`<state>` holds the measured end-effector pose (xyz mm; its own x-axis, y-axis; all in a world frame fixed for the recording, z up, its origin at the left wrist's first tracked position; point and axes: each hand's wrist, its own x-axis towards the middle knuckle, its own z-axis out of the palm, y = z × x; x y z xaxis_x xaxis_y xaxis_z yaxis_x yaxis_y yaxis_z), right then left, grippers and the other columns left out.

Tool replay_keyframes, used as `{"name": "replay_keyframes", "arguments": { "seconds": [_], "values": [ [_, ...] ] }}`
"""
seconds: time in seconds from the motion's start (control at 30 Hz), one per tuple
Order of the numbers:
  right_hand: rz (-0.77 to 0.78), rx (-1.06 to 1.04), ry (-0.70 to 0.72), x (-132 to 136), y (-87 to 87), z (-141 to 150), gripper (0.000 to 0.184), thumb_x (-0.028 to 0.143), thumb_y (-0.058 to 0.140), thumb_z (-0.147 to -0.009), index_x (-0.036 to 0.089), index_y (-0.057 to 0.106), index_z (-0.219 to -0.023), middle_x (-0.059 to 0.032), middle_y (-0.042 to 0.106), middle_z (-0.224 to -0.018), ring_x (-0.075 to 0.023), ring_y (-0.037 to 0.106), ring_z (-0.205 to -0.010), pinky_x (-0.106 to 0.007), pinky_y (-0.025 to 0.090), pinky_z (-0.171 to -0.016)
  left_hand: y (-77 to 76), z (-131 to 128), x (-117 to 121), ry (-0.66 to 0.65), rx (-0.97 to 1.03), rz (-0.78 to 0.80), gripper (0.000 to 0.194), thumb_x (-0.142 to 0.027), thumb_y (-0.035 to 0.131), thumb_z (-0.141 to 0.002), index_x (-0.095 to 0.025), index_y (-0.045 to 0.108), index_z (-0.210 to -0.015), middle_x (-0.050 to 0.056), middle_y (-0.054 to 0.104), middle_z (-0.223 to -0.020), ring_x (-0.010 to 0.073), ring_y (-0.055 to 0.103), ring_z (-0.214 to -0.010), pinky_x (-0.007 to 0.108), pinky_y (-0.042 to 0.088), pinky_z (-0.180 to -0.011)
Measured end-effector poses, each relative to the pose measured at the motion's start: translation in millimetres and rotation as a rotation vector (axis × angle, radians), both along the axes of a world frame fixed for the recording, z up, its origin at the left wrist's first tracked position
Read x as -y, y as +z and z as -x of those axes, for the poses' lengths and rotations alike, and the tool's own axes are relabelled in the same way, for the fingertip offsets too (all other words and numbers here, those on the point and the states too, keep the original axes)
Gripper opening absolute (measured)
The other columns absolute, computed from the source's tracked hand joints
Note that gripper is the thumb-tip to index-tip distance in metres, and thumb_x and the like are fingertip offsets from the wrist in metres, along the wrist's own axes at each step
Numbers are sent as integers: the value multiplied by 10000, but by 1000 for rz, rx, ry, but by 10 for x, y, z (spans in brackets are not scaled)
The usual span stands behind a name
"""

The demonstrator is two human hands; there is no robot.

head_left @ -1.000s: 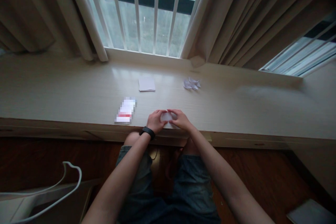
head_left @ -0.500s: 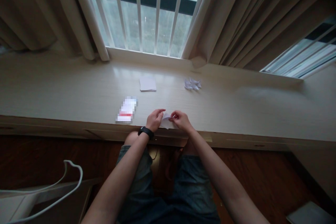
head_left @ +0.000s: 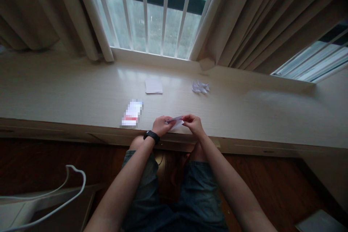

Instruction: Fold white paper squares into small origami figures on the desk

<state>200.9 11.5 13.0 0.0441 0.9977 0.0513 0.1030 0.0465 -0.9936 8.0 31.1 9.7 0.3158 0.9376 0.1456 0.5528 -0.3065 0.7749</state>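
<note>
My left hand (head_left: pixel 161 126), with a black watch on its wrist, and my right hand (head_left: pixel 193 124) both pinch a small white folded paper (head_left: pixel 175 121) at the near edge of the pale wooden sill (head_left: pixel 81 94). The paper is lifted a little, its thin edge facing me. Fingers of both hands are curled closed on it.
On the sill lie a blurred white-and-red card (head_left: pixel 131 114) left of my hands, a small stack of white paper squares (head_left: pixel 153 87) farther back, and several folded paper shapes (head_left: pixel 200 87) to the right. Curtains (head_left: pixel 258 18) hang at the barred window (head_left: pixel 152 11). A white cable (head_left: pixel 67 188) lies at the lower left.
The paper lay flat under both hands a second ago. Now it is raised and turned edge-on between my pinching fingers.
</note>
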Motion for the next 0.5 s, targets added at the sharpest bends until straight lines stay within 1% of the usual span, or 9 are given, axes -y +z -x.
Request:
{"name": "replay_keyframes", "arguments": {
  "seconds": [0.07,0.13,0.17,0.27,0.33,0.4,0.5],
  "values": [
    [48,-15,35,32,5,6,285,411,688,-637,177,692,-801,-54,706,-896,-208,637,-866,-344,503,-811,-18,0,-5,-5,-29,19,319,-457,555,-819,-187,720,-784,34,706,-751,174,629,-722,252,463,-649],
    [102,-21,47,48,-14,13,337,458,626,-704,159,707,-835,-68,707,-886,-208,639,-847,-331,510,-766,-32,1,-10,14,-11,47,314,-454,583,-801,-172,721,-796,47,710,-762,181,626,-710,255,462,-623],
    [113,-7,48,50,-29,19,353,469,628,-708,152,711,-840,-71,707,-872,-206,638,-830,-324,510,-747,-36,1,-12,22,7,58,305,-448,599,-791,-171,722,-824,53,716,-785,186,630,-719,256,465,-618],
    [82,44,58,39,-75,48,384,424,737,-621,158,712,-896,-49,697,-813,-183,623,-759,-303,502,-710,-31,-2,-17,44,66,68,293,-433,633,-775,-181,707,-905,59,724,-830,195,645,-736,264,484,-624],
    [62,7,72,31,-95,70,458,377,777,-580,173,694,-981,-26,681,-795,-163,610,-731,-289,498,-698,-24,-6,-21,74,110,75,318,-419,653,-767,-189,680,-985,57,727,-844,195,656,-734,272,500,-645],
    [64,-46,71,27,-102,86,507,364,783,-576,187,671,-1038,-11,665,-791,-152,604,-728,-282,500,-701,-23,-10,-28,113,151,84,362,-403,662,-767,-196,643,-1063,55,729,-861,198,666,-745,286,514,-672],
    [72,-92,63,25,-101,90,559,361,787,-573,202,639,-1088,-4,649,-820,-146,605,-734,-287,512,-713,-39,-14,-41,147,189,101,397,-380,653,-781,-196,604,-1129,58,729,-881,206,674,-762,308,525,-702]
  ]
}}
